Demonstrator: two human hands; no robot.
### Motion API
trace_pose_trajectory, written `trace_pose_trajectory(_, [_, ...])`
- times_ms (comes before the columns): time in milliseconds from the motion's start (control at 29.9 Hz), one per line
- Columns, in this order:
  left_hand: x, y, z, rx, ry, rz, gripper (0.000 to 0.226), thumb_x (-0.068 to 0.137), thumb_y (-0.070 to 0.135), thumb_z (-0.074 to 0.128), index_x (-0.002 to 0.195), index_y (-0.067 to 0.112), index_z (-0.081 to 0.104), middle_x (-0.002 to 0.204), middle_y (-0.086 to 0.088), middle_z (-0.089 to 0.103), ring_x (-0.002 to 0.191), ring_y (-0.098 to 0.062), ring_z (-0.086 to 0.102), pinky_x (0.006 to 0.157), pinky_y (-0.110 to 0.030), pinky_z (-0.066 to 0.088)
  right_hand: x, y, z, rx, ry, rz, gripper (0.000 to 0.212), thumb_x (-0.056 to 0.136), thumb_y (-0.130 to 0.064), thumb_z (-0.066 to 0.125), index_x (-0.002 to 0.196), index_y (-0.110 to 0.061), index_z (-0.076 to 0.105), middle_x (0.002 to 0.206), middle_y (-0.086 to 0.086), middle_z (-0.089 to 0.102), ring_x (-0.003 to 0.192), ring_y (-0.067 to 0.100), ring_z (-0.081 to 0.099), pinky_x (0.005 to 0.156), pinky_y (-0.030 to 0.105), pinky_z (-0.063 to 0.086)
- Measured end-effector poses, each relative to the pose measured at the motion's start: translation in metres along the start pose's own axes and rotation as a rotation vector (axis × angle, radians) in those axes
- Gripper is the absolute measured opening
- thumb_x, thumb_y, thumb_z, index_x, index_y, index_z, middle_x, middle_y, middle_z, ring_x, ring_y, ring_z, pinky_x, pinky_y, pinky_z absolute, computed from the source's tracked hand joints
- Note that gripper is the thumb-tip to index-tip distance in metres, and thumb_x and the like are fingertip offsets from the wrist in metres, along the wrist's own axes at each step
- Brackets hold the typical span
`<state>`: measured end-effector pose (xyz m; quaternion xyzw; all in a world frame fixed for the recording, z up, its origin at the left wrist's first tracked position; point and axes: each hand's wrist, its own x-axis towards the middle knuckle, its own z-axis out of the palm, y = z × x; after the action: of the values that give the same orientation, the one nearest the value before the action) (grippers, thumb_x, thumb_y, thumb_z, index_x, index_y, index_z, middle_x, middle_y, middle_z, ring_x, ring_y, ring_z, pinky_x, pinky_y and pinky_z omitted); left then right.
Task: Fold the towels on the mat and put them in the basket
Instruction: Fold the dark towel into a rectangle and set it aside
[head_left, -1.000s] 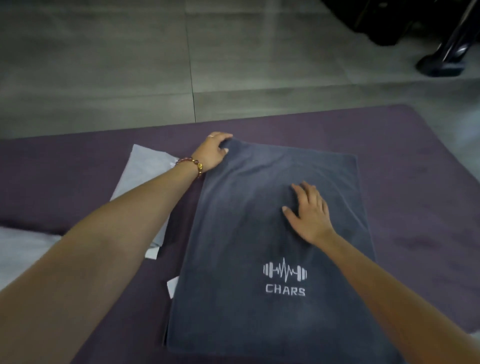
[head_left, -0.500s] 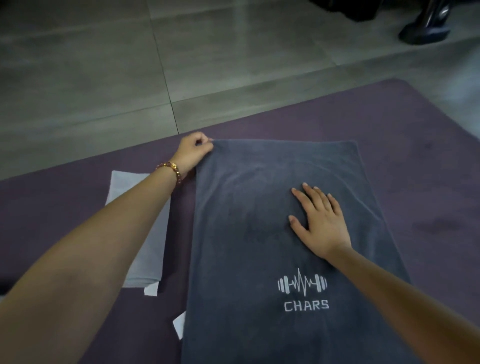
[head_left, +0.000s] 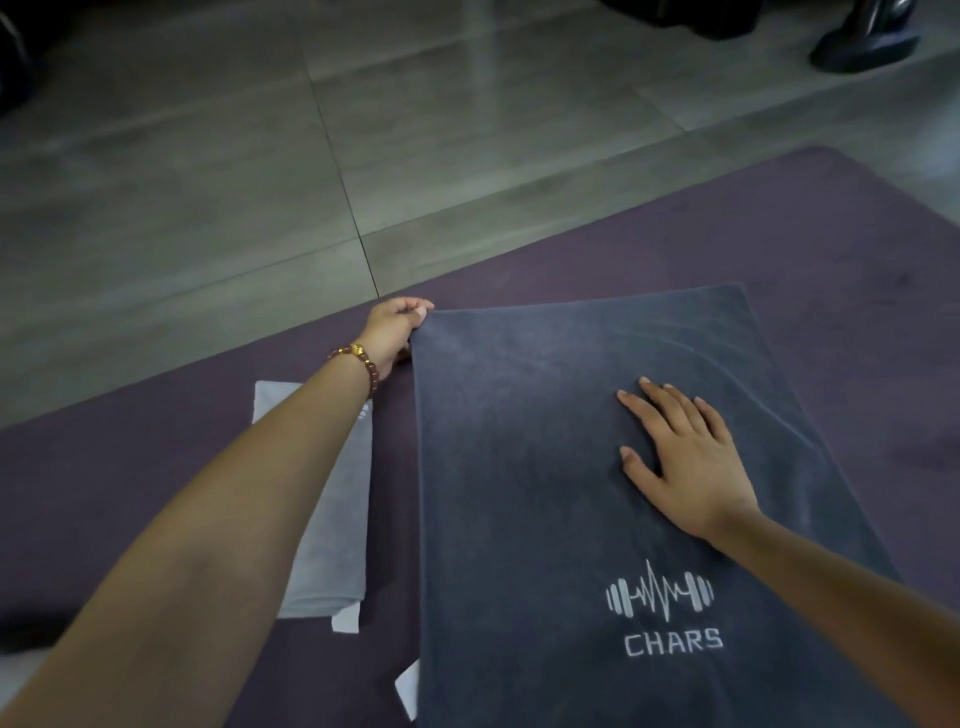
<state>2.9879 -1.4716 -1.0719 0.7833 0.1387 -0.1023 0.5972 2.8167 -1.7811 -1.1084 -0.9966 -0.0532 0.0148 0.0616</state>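
Observation:
A dark grey towel with a white "CHARS" logo lies flat on the purple mat, folded into a long rectangle. My left hand pinches its far left corner. My right hand rests flat, fingers spread, on the towel's middle right. A light grey folded towel lies to the left, partly under my left forearm. No basket is in view.
Grey floor tiles stretch beyond the mat's far edge. A dark stand base sits at the top right. White labels poke out beside the dark towel's left edge.
My left hand has closed from a flat press into a pinch on the towel's far left corner. My right hand stays flat on the towel. The view has shifted.

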Motion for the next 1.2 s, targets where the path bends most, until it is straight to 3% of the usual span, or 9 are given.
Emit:
trace_pose_trajectory(134, [0.002, 0.003, 0.000, -0.146, 0.039, -0.048, 0.030, 0.098, 0.003, 0.041, 0.077, 0.014, 0.059, 0.075, -0.001, 0.057, 0.063, -0.010, 0.048, 0.041, -0.011, 0.038, 0.000, -0.001, -0.001, 0.008, -0.001, 0.001, 0.067, 0.086, -0.056, 0.021, 0.146, -0.029, 0.031, 0.154, -0.002, 0.028, 0.143, 0.019, 0.023, 0.116, 0.034, 0.005])
trace_pose_trajectory(368, [0.002, 0.014, -0.019, -0.035, -0.323, -0.024, 0.059, 0.082, -0.013, 0.027, 0.061, 0.014, 0.075, 0.070, 0.001, 0.068, 0.059, -0.004, 0.057, 0.052, -0.010, 0.044, 0.000, 0.001, 0.001, 0.027, 0.008, 0.004, 0.067, 0.086, -0.057, 0.020, 0.147, -0.030, 0.028, 0.155, -0.003, 0.025, 0.144, 0.017, 0.019, 0.118, 0.035, 0.005])
trace_pose_trajectory(535, [0.002, 0.019, -0.026, 0.246, -0.325, 0.151, 0.037, 0.085, -0.016, 0.050, 0.073, 0.014, 0.068, 0.056, 0.011, 0.065, 0.053, 0.002, 0.058, 0.059, -0.008, 0.047, 0.000, 0.001, 0.003, 0.043, 0.021, -0.003, 0.067, 0.086, -0.057, 0.022, 0.146, -0.029, 0.030, 0.154, -0.002, 0.027, 0.143, 0.018, 0.021, 0.118, 0.037, 0.009])
trace_pose_trajectory(703, [0.010, 0.021, -0.023, 0.360, -0.021, 0.309, 0.040, 0.081, -0.020, 0.049, 0.063, 0.016, 0.055, 0.041, 0.013, 0.055, 0.039, 0.006, 0.048, 0.047, -0.005, 0.038, -0.001, 0.002, 0.004, 0.034, 0.016, -0.009, 0.067, 0.086, -0.057, 0.020, 0.147, -0.029, 0.029, 0.154, -0.003, 0.026, 0.144, 0.017, 0.019, 0.118, 0.036, 0.007])
trace_pose_trajectory(770, [0.011, 0.020, -0.021, 0.403, 0.086, 0.351, 0.044, 0.078, -0.019, 0.049, 0.059, 0.020, 0.053, 0.049, 0.012, 0.053, 0.039, 0.008, 0.045, 0.047, -0.004, 0.032, 0.000, 0.003, 0.006, 0.033, 0.029, -0.016, 0.067, 0.086, -0.057, 0.020, 0.146, -0.029, 0.029, 0.154, -0.003, 0.027, 0.144, 0.018, 0.020, 0.118, 0.036, 0.007])
trace_pose_trajectory(1004, [0.013, -0.013, -0.003, 0.350, 0.322, 0.176, 0.034, 0.081, -0.010, 0.045, 0.066, 0.021, 0.050, 0.067, 0.005, 0.051, 0.063, -0.011, 0.048, 0.070, -0.025, 0.043, 0.000, -0.001, 0.004, 0.057, 0.028, -0.039, 0.066, 0.085, -0.057, 0.025, 0.144, -0.030, 0.033, 0.152, -0.004, 0.031, 0.142, 0.017, 0.025, 0.117, 0.036, 0.011])
trace_pose_trajectory(1071, [0.011, -0.017, 0.001, 0.363, 0.356, 0.146, 0.021, 0.085, -0.003, 0.045, 0.080, 0.014, 0.058, 0.081, 0.000, 0.058, 0.079, -0.016, 0.052, 0.079, -0.025, 0.043, 0.007, -0.001, -0.001, 0.330, 0.074, 0.033, 0.059, 0.081, -0.053, 0.037, 0.134, -0.027, 0.047, 0.139, -0.004, 0.048, 0.129, 0.017, 0.043, 0.111, 0.037, 0.025])
trace_pose_trajectory(1138, [0.010, -0.017, 0.005, 0.362, 0.333, 0.137, 0.021, 0.089, 0.002, 0.045, 0.098, 0.009, 0.063, 0.097, -0.004, 0.061, 0.091, -0.018, 0.055, 0.083, -0.024, 0.041, 0.028, 0.012, -0.017, 0.781, 0.207, 0.227, 0.041, 0.080, -0.037, 0.052, 0.118, -0.021, 0.054, 0.115, 0.001, 0.059, 0.100, 0.014, 0.057, 0.099, 0.036, 0.041])
trace_pose_trajectory(1205, [0.005, -0.017, 0.010, 0.302, 0.343, 0.141, 0.022, 0.092, 0.005, 0.043, 0.101, 0.008, 0.063, 0.107, -0.010, 0.064, 0.100, -0.024, 0.058, 0.081, -0.024, 0.039, 0.059, 0.039, -0.033, 0.798, 0.286, 0.459, 0.036, 0.086, -0.019, 0.057, 0.121, -0.013, 0.052, 0.118, 0.010, 0.054, 0.097, 0.019, 0.057, 0.098, 0.037, 0.041])
